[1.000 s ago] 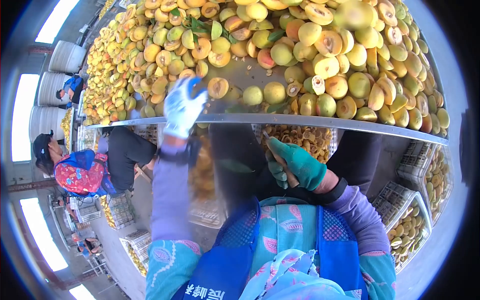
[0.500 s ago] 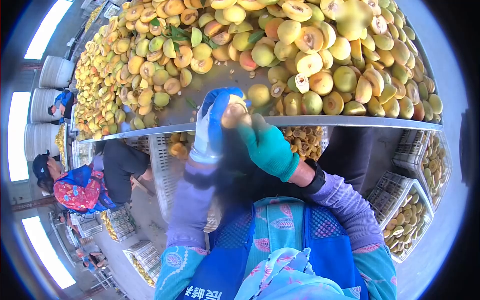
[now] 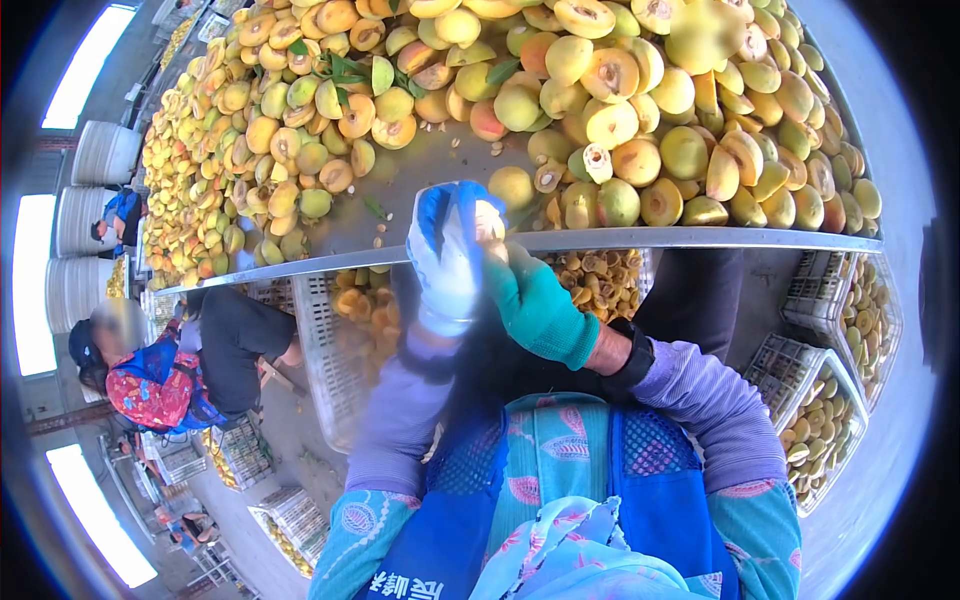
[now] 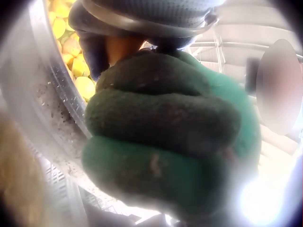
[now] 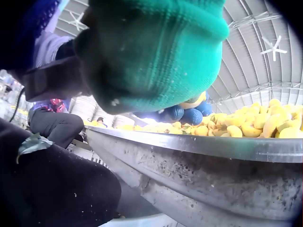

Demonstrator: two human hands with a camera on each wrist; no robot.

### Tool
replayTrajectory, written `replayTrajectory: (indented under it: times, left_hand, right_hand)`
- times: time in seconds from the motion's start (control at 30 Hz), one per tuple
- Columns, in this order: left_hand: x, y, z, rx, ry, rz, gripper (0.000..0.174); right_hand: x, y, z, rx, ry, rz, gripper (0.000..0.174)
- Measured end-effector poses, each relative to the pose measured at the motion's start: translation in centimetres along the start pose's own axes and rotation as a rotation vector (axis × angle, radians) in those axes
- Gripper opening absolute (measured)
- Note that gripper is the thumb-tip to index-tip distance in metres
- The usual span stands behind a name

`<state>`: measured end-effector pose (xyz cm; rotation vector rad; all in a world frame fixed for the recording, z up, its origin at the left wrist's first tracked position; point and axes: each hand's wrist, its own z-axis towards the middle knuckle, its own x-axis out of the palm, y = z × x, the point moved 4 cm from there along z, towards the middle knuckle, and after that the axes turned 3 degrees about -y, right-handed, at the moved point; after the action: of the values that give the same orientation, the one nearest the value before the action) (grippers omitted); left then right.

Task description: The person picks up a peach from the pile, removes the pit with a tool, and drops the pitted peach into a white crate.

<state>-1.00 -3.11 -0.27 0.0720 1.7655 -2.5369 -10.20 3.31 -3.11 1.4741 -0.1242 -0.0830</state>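
Note:
My left hand (image 3: 445, 255), in a white glove with blue-coated palm and fingers, holds a peach half (image 3: 488, 222) just over the near rim of the metal table. Blue fingertips (image 5: 191, 116) curl around the fruit in the right wrist view. My right hand (image 3: 545, 305), in a green knitted glove, meets the fruit from the right with its thumb side. Its fingers (image 4: 161, 118) are tightly curled in the left wrist view. The wooden-handled tool it grips is almost wholly hidden by the glove and the fruit.
Halved peaches (image 3: 610, 75) heap across the metal table, whose raised rim (image 3: 640, 240) runs before me. Below it stand a crate (image 3: 320, 350) and a pile of small cut pieces (image 3: 600, 285). More crates of peaches (image 3: 810, 430) stand at right. Another person (image 3: 160, 370) sits at left.
My left hand has picked up a peach half from the table and brought it back to the right. My right hand has risen from my lap with the tool to meet it.

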Motion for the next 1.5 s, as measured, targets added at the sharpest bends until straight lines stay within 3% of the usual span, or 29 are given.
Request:
replayTrajectory:
  times: [0.07, 0.13, 0.17, 0.2, 0.27, 0.3, 0.37, 0.4, 0.43, 0.5, 0.57, 0.63, 0.7, 0.77, 0.8, 0.83, 0.9, 0.97, 1.0, 1.03, 1.07, 1.13, 1.2, 1.23, 1.27, 1.33, 1.4, 1.47, 1.5]
  left_hand:
    - [-0.1, 0.1, 0.1, 0.106, 0.072, 0.112, 0.021]
    - [0.3, -0.7, 0.5, -0.12, 0.162, -0.133, 0.025]
    - [0.7, -1.9, 1.6, 0.204, 0.408, 0.226, 0.03]
    - [0.3, -0.8, 2.4, 0.232, 0.547, 0.26, 0.023]
    - [0.7, 0.4, 3.1, -0.182, 0.661, 0.274, 0.02]
    - [1.0, -0.3, 3.3, -0.264, 0.676, 0.287, 0.022]
    - [1.1, 0.1, 3.0, -0.366, 0.675, -0.043, 0.031]
    - [1.1, 0.6, 3.0, -0.412, 0.672, -0.21, 0.035]
    - [1.1, 0.8, 2.9, -0.275, 0.704, -0.16, 0.032]
    - [0.5, 2.3, 2.0, -0.306, 0.589, -0.168, 0.03]
    - [0.9, 0.7, 0.2, -0.882, 0.321, -0.774, 0.028]
    - [-1.8, -0.3, -0.6, -0.563, 0.049, -0.424, 0.026]
    - [-5.4, 0.1, -1.9, -0.495, -0.237, -0.425, 0.029]
    - [-14.4, 3.2, -2.4, -0.548, -0.272, -0.233, 0.029]
    - [-18.6, 4.1, -2.0, -0.505, -0.135, 0.133, 0.026]
    - [-19.6, 2.6, -0.6, -0.21, 0.011, 0.655, 0.024]
    - [-15.1, -1.5, 1.0, 0.354, 0.239, 1.113, 0.025]
    - [-7.9, -3.2, 3.9, -0.028, 0.266, 0.881, 0.034]
    - [-4.3, -3.1, 5.0, 0.106, 0.462, 1.028, 0.032]
    - [-1.3, -1.4, 6.0, 0.105, 0.575, 1.176, 0.045]
    - [0.9, 1.3, 6.5, 0.137, 0.736, 1.193, 0.054]
    - [4.0, 3.1, 6.4, 0.337, 0.988, 1.077, 0.056]
    - [3.8, 3.6, 7.8, 0.23, 1.025, 0.988, 0.05]
    - [2.6, 4.5, 8.8, -0.216, 0.961, 0.699, 0.044]
    - [0.7, 4.3, 9.2, -0.608, 0.718, 0.247, 0.042]
    - [-1.6, 5.0, 9.4, -0.271, 0.654, 0.264, 0.039]
    - [-0.4, 4.0, 7.8, -0.165, 0.603, 0.305, 0.041]
    - [2.6, 1.8, 6.4, 0.203, 0.895, 0.695, 0.051]
    - [3.9, 2.4, 5.6, 0.244, 0.981, 0.836, 0.05]
  right_hand:
    - [0.4, 0.6, -0.7, 0.363, 0.091, 0.253, 0.039]
    - [0.4, 2.1, -0.9, 0.608, 0.181, 0.464, 0.042]
    - [0.1, 2.9, -0.7, 0.677, 0.231, 0.547, 0.043]
    - [0.1, 3.1, -0.8, 0.749, 0.283, 0.632, 0.044]
    - [1.0, 1.0, -1.1, 0.838, 0.308, 0.967, 0.042]
    - [1.5, 0.9, -1.3, 0.901, 0.356, 1.194, 0.041]
    - [1.6, 2.3, -1.4, 0.932, 0.531, 1.583, 0.042]
    - [1.3, 2.4, -1.3, 0.939, 0.542, 1.59, 0.042]
    - [1.1, 2.5, -1.3, 0.947, 0.548, 1.6, 0.042]
    - [0.9, 2.6, -1.2, 0.962, 0.59, 1.682, 0.042]
    - [1.1, 3.0, -1.4, 0.995, 0.677, 1.84, 0.042]
    - [1.8, 4.7, -2.2, 0.971, 0.842, 1.76, 0.042]
    - [2.0, 5.0, -3.1, 0.967, 0.943, 1.711, 0.04]
    - [0.7, 1.9, -3.4, 1.117, 0.727, 1.356, 0.039]
    - [-0.5, -0.2, -3.3, 1.155, 0.609, 1.178, 0.039]
    - [-1.1, -4.3, -4.2, 1.135, 0.49, 1.154, 0.037]
    - [-1.7, -3.7, -4.6, 1.134, 0.467, 1.045, 0.038]
    - [-2.3, -1.5, -4.5, 1.093, 0.406, 0.892, 0.038]
    - [-2.7, -0.8, -4.0, 1.04, 0.366, 0.845, 0.039]
    - [-3.1, -0.3, -3.8, 0.989, 0.324, 0.8, 0.04]
    - [-3.5, 0.0, -3.6, 0.94, 0.279, 0.756, 0.041]
    - [-4.1, -0.4, -3.4, 0.85, 0.156, 0.624, 0.042]
    - [-4.6, -0.5, -3.2, 0.778, 0.062, 0.555, 0.042]
    - [-4.9, -0.2, -3.0, 0.744, 0.035, 0.546, 0.042]
    - [-5.2, -0.1, -2.5, 0.704, 0.012, 0.537, 0.042]
    - [-5.2, -2.2, -1.6, 0.508, 0.066, 0.165, 0.022]
    - [-5.1, -2.6, -0.7, 0.343, 0.05, 0.035, 0.023]
    - [-4.9, -2.1, -0.1, 0.239, -0.031, 0.124, 0.032]
    - [-5.0, -1.9, 0.0, 0.202, -0.058, 0.148, 0.039]
